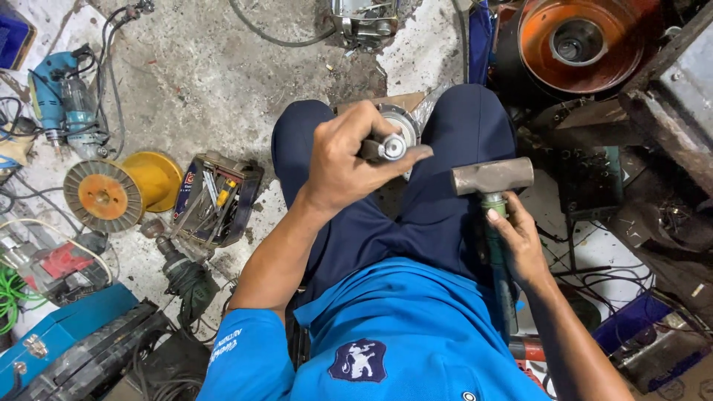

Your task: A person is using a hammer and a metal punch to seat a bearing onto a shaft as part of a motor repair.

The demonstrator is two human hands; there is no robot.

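My left hand (347, 157) is raised over my lap, closed around a short metal shaft with a round bearing-like end (391, 147). My right hand (518, 241) grips the green handle of a heavy hammer (492, 176), whose grey steel head points left, level with the shaft. Below the left hand, between my knees in dark blue trousers, lies a round metal motor part (405, 122) on a piece of cardboard (401, 100), mostly hidden by the hand.
On the concrete floor at left lie a blue power drill (59, 93), a yellow wire spool (122, 189), an open tool tray (215, 197), another drill (186, 275) and a blue case (67, 327). An orange metal drum (583, 41) and a dark workbench (668, 111) stand at right, cables below.
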